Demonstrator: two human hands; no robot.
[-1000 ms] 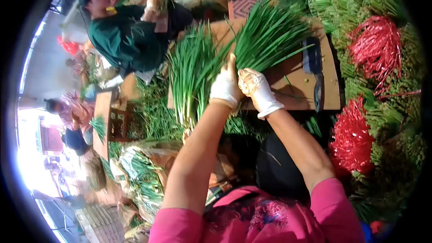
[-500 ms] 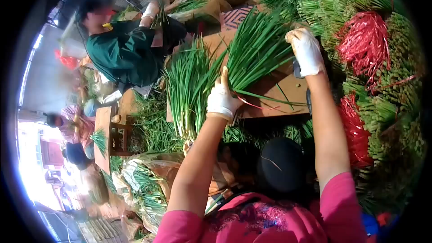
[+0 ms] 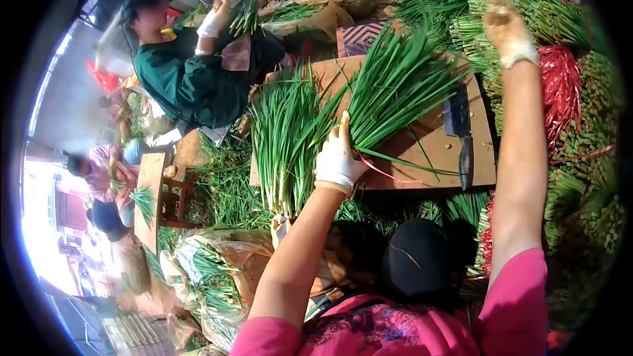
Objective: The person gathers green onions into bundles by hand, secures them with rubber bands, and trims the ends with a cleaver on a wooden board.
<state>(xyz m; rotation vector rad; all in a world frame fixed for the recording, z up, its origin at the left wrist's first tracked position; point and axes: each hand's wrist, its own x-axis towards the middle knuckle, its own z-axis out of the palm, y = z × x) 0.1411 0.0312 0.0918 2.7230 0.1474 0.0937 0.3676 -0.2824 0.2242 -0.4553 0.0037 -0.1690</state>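
Observation:
My left hand (image 3: 339,158), in a white glove, closes round the lower end of a green leafy bunch (image 3: 395,89) whose leaves fan out over the wooden board (image 3: 484,158). A thin red tie (image 3: 382,173) trails from beside that hand. Left of it a second bunch (image 3: 283,138) with pale stems lies on the board. A knife (image 3: 458,132) with a dark handle rests at the board's right side. My right hand (image 3: 506,26), partly gloved, is beyond the board over the stacked bundles, its fingers bent; whether it holds anything is unclear.
Tied bundles (image 3: 593,151) are piled at the right, with red plastic strands (image 3: 559,86) hanging over them. A co-worker in dark green (image 3: 188,86) holds greens at the upper left. Another person sits behind a wooden bench (image 3: 150,188). Plastic sacks (image 3: 214,270) of greens lie lower left.
My right hand has moved up and right, away from the board towards the bundles, and the knife now shows fully. My left hand keeps its hold on the bunch. The view has shifted slightly.

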